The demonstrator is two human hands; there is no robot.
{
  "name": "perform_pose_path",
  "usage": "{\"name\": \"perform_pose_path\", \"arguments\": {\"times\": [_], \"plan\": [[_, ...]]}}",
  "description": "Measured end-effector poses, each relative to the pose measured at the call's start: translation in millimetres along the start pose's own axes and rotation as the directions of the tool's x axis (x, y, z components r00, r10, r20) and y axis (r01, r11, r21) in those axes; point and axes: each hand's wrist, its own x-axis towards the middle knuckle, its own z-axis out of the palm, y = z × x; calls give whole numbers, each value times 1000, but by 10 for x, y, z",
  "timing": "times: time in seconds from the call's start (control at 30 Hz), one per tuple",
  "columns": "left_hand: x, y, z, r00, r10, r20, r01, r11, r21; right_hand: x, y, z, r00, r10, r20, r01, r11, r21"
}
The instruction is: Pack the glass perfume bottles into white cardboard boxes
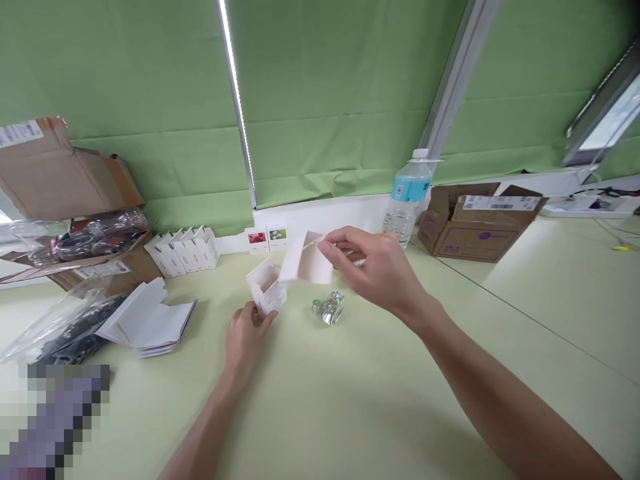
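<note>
My left hand (247, 337) grips the lower part of a small white carton (267, 288), whose top flaps stand open. In my right hand (383, 270), thumb and fingers pinch a folded white cardboard insert (293, 259), held above the table just right of the carton. Below the insert, a clear glass bottle (333, 308) lies on the table, looking like a perfume bottle. Right beside it on the left is a small silvery cap (317, 307). Neither hand touches the bottle or the cap.
Several white cartons (183, 252) stand in a row at the back left, near two small picture boxes (267, 239). Folded white sheets (150, 320) lie left. A water bottle (407, 197) and a brown cardboard box (475, 223) stand back right; more cardboard boxes (65, 173) are stacked left.
</note>
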Motion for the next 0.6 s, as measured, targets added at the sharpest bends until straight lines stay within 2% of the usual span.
{"name": "perform_pose_path", "arguments": {"times": [0.07,0.17,0.23,0.3,0.37,0.47,0.53,0.57,0.6], "plan": [[-3,2,0,1000,-15,-10,15,1000,20,18,34,-30,997,79,10,-79,997,19],[-7,-4,24,999,9,-36,-9,1000,-1,28,130,-33,983,156,98,-160,987,34],[-7,-8,32,995,63,-72,-67,996,-56,27,188,-30,973,172,155,-179,983,33],[-11,4,6,978,143,-153,-161,980,-116,23,216,-36,968,171,183,-179,983,29],[-31,47,-68,927,237,-292,-287,947,-142,18,209,-54,968,152,198,-162,986,35],[-111,183,-242,775,369,-513,-483,869,-105,9,148,-89,965,90,247,-115,989,88],[-196,308,-359,692,425,-583,-571,817,-83,2,88,-105,956,44,292,-93,983,156],[-243,374,-409,673,441,-594,-602,793,-93,-1,56,-110,950,14,312,-79,977,198],[-292,439,-450,670,448,-592,-622,773,-120,-4,25,-111,945,-21,325,-63,967,245]]}}
